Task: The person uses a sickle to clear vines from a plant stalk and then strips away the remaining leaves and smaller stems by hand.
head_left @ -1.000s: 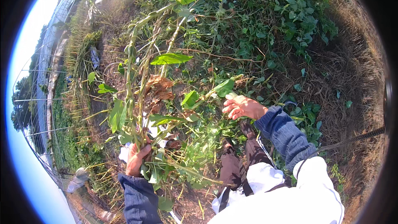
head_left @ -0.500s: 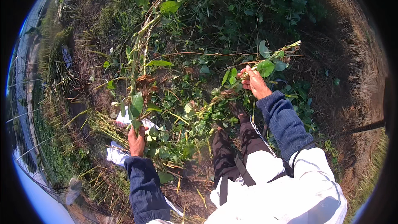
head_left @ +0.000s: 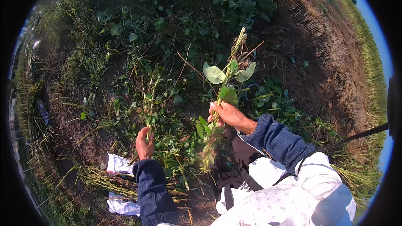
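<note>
My right hand [head_left: 231, 116] is closed round a bunch of cut vine stems [head_left: 228, 73] with broad green leaves. The stems' pale ends point up and away from me, and the bunch's lower end hangs blurred below the hand. To the left, my left hand [head_left: 145, 144] has its fingers curled round thin leafy stems [head_left: 150, 96], which rise above it. Where those stems end among the plants behind them is hard to make out. A gap separates the two hands, both over low green vines [head_left: 171, 121].
Beside my left forearm lie a white sack [head_left: 119, 164] and a bundle of cut stalks [head_left: 104, 180]. Dense leafy growth [head_left: 176, 16] covers the ground ahead. Dry straw [head_left: 318, 29] lies at the far right, and a dark strap [head_left: 351, 138] crosses near my right arm.
The long vine that arched up from my left hand no longer shows there. My right hand has moved left and lower, turning its bunch more upright. The whole view has swung rightward.
</note>
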A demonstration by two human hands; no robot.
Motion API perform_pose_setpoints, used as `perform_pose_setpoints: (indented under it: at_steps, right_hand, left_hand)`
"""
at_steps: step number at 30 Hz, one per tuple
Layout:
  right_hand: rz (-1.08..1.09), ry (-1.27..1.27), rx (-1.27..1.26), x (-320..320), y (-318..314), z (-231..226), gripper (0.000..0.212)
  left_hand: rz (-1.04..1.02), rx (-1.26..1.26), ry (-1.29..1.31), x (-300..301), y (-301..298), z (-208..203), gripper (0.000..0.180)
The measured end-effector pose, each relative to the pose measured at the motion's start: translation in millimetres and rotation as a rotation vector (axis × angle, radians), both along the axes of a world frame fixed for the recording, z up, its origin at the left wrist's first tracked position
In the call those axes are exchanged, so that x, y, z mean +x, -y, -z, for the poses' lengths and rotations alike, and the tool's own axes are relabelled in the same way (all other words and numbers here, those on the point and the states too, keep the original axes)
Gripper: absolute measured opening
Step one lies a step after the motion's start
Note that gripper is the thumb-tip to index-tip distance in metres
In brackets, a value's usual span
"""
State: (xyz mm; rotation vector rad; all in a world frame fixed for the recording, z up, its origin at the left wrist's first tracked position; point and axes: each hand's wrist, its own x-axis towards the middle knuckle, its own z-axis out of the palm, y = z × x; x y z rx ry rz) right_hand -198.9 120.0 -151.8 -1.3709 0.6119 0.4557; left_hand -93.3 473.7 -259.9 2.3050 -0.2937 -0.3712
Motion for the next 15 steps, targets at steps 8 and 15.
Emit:
perform_pose_setpoints:
  at_steps: [8, 15]
  right_hand:
    - [0.185, 0.414, 0.241, -10.2, -85.7, -8.0, 0.028]
    - [-0.408, 0.711, 0.160, 13.2, -65.8, -105.9, 0.016]
  left_hand:
    - [0.344, -0.515, 0.001, -41.2, 168.9, -177.9, 0.029]
    - [-0.088, -0.983, -0.467, -46.9, 150.5, -239.0, 0.020]
